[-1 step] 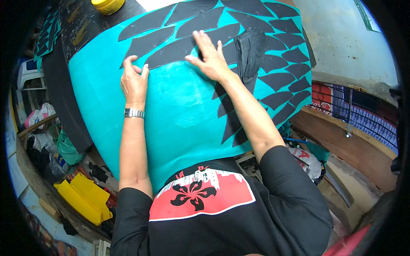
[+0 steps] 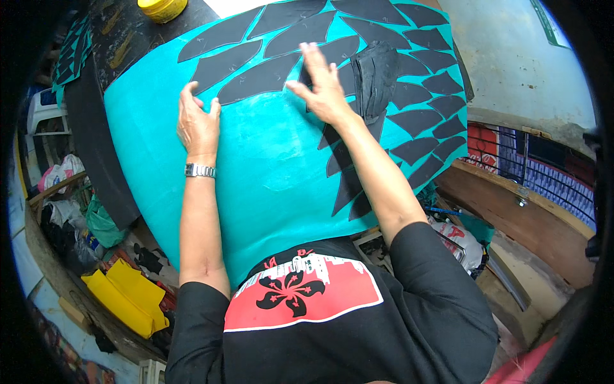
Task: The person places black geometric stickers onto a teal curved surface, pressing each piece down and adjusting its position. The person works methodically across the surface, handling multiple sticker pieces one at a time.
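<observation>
A large turquoise sheet covers the table in front of me. Black leaf-shaped cut pieces lie on it in close rows over its far and right parts, some with small light marks. My left hand, a metal watch on its wrist, is at the near left end of a row, fingers bent and apart, holding nothing. Over the black pieces at the middle, my right hand has its fingers spread and nothing in them; whether its palm touches is unclear. Just right of it rests a stack of loose black pieces.
A yellow round tub stands on the dark tabletop at the far left. Black material hangs along the left edge. Yellow folded material and bags lie low at left. At right are a wooden box and a pale wall.
My right hand has shifted slightly to the right over the black pieces. The fingers of my left hand have opened a little wider and moved slightly left.
</observation>
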The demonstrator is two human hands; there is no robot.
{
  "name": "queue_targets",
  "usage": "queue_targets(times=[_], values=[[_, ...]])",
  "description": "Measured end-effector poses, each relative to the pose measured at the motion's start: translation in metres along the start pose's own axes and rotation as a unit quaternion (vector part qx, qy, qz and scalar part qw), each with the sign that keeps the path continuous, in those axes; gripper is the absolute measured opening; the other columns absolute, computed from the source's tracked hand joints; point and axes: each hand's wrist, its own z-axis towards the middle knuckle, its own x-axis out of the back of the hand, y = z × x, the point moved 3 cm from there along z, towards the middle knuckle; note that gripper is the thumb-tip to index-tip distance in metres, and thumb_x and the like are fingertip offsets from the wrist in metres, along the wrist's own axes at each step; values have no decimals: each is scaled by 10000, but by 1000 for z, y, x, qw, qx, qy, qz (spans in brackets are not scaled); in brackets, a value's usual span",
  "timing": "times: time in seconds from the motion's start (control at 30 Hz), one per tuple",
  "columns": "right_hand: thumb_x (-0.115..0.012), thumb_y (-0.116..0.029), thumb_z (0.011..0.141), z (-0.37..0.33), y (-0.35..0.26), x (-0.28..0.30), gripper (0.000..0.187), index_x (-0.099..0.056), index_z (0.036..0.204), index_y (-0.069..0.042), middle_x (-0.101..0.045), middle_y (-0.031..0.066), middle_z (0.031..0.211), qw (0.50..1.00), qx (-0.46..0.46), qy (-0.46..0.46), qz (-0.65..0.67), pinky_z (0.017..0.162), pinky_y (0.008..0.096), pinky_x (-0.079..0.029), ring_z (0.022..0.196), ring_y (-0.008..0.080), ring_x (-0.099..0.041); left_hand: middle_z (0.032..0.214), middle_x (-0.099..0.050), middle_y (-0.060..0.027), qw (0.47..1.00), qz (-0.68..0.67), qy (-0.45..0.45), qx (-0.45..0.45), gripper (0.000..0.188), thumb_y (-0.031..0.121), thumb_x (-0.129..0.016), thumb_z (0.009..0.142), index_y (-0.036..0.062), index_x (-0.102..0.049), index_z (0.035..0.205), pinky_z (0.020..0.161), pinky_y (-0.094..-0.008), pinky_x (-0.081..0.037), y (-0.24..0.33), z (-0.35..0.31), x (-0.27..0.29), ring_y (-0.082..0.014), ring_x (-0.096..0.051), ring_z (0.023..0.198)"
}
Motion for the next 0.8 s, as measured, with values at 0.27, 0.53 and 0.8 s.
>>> queue_targets(times=[0.27, 0.53, 0.8], values=[[-790, -203, 788, -55, 45, 107, 561, -589, 1301, -94, -644, 128, 1118, 929, -151, 259, -217, 936, 418, -472, 1057, 319, -589, 1556, -381, -124, 926, 27, -72, -371, 543, 392, -528, 995, 172, -438, 1483, 1205, -508, -185, 54, -13, -50, -312, -288, 1469], [-840, -155, 729, -66, 83, 99, 565, -628, 1244, -56, -665, 115, 1054, 934, -193, 275, -124, 844, 350, -530, 924, 218, -637, 1612, -263, -153, 954, 138, -111, -242, 735, 605, -519, 935, 176, -390, 1518, 1196, -557, -133, 43, -20, -50, -334, -199, 1501], [-741, -201, 780, -62, 77, 97, 366, -682, 1116, -69, -722, 151, 991, 928, -198, 270, -161, 829, 445, -536, 923, 342, -691, 1452, -490, -177, 839, -184, -236, -453, 545, 359, -583, 974, 83, -468, 1430, 1152, -511, -283, 194, -71, -89, -330, -426, 1381]])
